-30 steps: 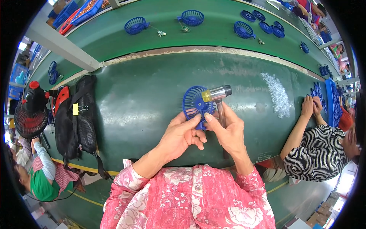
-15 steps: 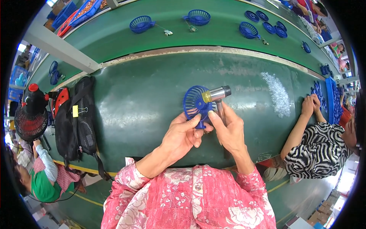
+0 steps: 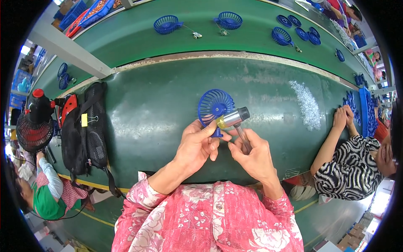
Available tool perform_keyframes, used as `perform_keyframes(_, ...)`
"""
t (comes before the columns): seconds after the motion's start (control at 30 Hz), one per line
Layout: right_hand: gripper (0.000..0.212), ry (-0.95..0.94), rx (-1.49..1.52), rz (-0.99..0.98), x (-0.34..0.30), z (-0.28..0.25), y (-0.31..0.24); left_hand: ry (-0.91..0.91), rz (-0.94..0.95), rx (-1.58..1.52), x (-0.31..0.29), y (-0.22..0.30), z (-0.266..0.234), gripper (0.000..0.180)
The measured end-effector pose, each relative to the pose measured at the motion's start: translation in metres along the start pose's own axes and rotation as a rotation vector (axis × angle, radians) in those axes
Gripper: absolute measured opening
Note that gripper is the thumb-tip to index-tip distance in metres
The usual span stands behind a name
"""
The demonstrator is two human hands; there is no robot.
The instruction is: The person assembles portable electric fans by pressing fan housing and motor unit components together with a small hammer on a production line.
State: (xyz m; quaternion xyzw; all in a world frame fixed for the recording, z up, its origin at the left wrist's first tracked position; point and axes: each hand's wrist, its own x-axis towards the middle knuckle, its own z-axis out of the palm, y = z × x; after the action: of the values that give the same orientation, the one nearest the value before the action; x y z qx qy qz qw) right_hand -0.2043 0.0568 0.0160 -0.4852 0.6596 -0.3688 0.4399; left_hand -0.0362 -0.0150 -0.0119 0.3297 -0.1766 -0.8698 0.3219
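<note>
left hand (image 3: 191, 145): pinches blue fan cage (image 3: 217, 109) near its base | right hand (image 3: 255, 157): curls round mallet (image 3: 233, 118) handle | risk: loose grip might let head knock left thumb

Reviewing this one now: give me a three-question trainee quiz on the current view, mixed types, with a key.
1. Which hand grips the hammer?
2. What lies left of the blue slatted cage?
A) a pile of clear bits
B) a black bag
C) a laptop
3. True or false: the hammer's yellow end is nearer the cage than its black end.

Key: 1 the right hand; 2 B; 3 true.
</note>
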Motion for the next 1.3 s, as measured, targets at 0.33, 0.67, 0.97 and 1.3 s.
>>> perform_keyframes(0.33, 0.025, 0.082, -0.102, -0.089, -0.001, -0.003, -0.001, 0.023, 0.131, 0.171, 0.003, -0.003, -0.002, 0.037)
perform_keyframes(0.67, 0.019, 0.117, -0.239, -0.254, 0.001, -0.004, -0.004, 0.043, -0.019, 0.276, 0.006, 0.002, -0.001, 0.027)
perform_keyframes(0.97, 0.029, 0.074, -0.493, -0.464, 0.015, 0.011, 0.0, 0.078, -0.201, 0.177, 0.019, 0.012, 0.003, 0.033)
perform_keyframes(1.3, 0.013, 0.376, -0.252, -0.573, 0.049, -0.004, -0.001, -0.14, -0.278, 0.644, 0.052, 0.076, 0.001, 0.037)
